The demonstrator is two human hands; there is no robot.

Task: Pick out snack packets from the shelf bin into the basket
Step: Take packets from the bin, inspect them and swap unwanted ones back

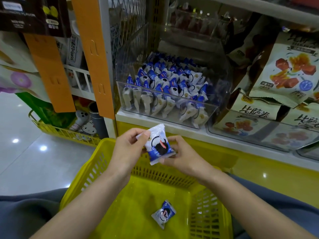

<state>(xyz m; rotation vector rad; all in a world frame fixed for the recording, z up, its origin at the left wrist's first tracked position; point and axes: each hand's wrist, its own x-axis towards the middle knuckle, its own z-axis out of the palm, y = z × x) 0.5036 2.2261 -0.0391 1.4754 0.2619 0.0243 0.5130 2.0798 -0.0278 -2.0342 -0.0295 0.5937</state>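
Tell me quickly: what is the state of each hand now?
Left hand: pinches the blue-and-white snack packet by its upper edge.
Right hand: holds the same snack packet at its lower end.

This is a shop, at a snack aisle. A white shelf (155, 121) carries a clear bin (120, 94) packed with identical blue-and-white snack packets (165, 83), beside big printed snack bags (290, 71). Orange display strips (93, 54) hang nearby; a yellow shopping basket (96, 161) sits below, over glossy floor tiles (25, 161).
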